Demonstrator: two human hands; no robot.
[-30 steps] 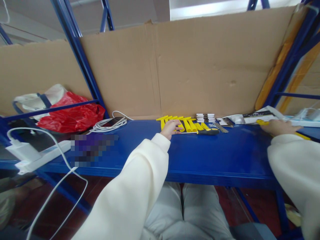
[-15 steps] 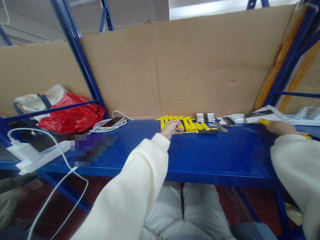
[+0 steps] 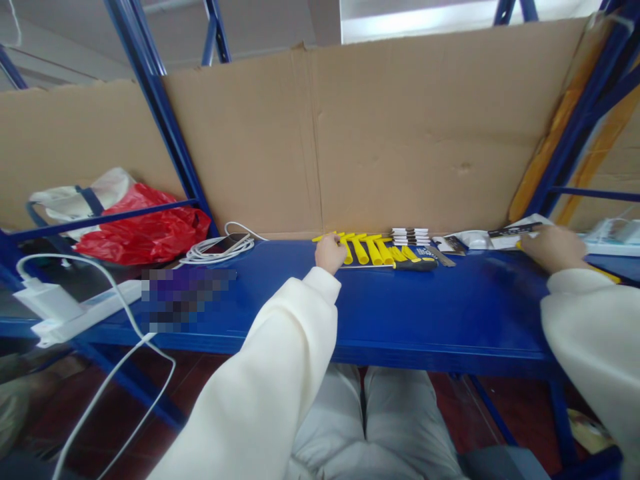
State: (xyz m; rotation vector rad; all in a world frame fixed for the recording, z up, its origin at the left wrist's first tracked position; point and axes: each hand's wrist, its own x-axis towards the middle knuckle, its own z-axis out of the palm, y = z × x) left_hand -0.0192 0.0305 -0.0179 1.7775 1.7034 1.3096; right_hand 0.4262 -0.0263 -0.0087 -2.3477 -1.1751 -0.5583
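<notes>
My left hand (image 3: 330, 253) rests on the blue shelf (image 3: 400, 313) with its fingers curled on the left end of a row of yellow plastic pieces (image 3: 367, 248). Whether it grips one I cannot tell for sure; the fingers are closed round the leftmost piece. My right hand (image 3: 553, 248) lies far right, fingers closed on a thin yellow piece (image 3: 603, 272) that sticks out past the cuff. A black-and-yellow screwdriver (image 3: 417, 264) lies just right of the yellow row, with a stack of small white-and-black parts (image 3: 411, 235) behind it.
Cardboard sheets (image 3: 400, 133) wall off the back of the shelf. White coiled cables and a phone (image 3: 220, 248) lie at left, beyond them a red bag (image 3: 145, 230) and a white power strip (image 3: 75, 310). Papers and packets (image 3: 500, 235) sit at right. Blue rack posts (image 3: 160, 113) frame the bay.
My left hand slid a little left and curled shut on the end of the yellow row. My right hand lifted slightly and drew in towards the papers.
</notes>
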